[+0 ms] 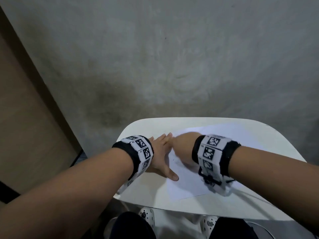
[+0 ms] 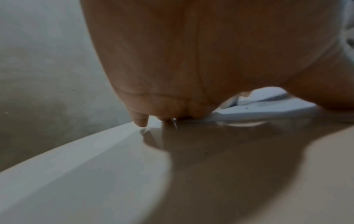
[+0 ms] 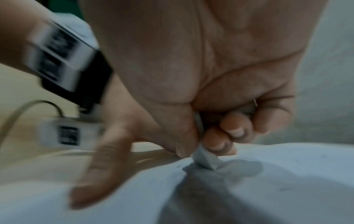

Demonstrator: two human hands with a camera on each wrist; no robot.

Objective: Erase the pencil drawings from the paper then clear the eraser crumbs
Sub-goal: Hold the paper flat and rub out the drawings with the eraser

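A white sheet of paper (image 1: 188, 183) lies on a small white table (image 1: 141, 195). My left hand (image 1: 164, 155) lies flat with straight fingers on the paper's left edge, thumb spread toward me, pressing it down. The right hand (image 1: 183, 145) is motion-blurred over the sheet's upper left part. In the right wrist view, thumb and curled fingers (image 3: 216, 145) pinch a small white eraser (image 3: 205, 159), whose tip touches the paper (image 3: 287, 174). Faint pencil marks (image 3: 285, 189) show on the sheet nearby. The left wrist view shows my left palm (image 2: 172, 75) on the tabletop and the paper edge (image 2: 268, 110) beyond.
The table has rounded corners and its far edge (image 1: 189, 119) lies just past the paper. Grey concrete floor (image 1: 172, 57) surrounds it, with a wooden panel (image 1: 25, 109) at the left. My knees and white shoes (image 1: 146, 216) are under the near edge.
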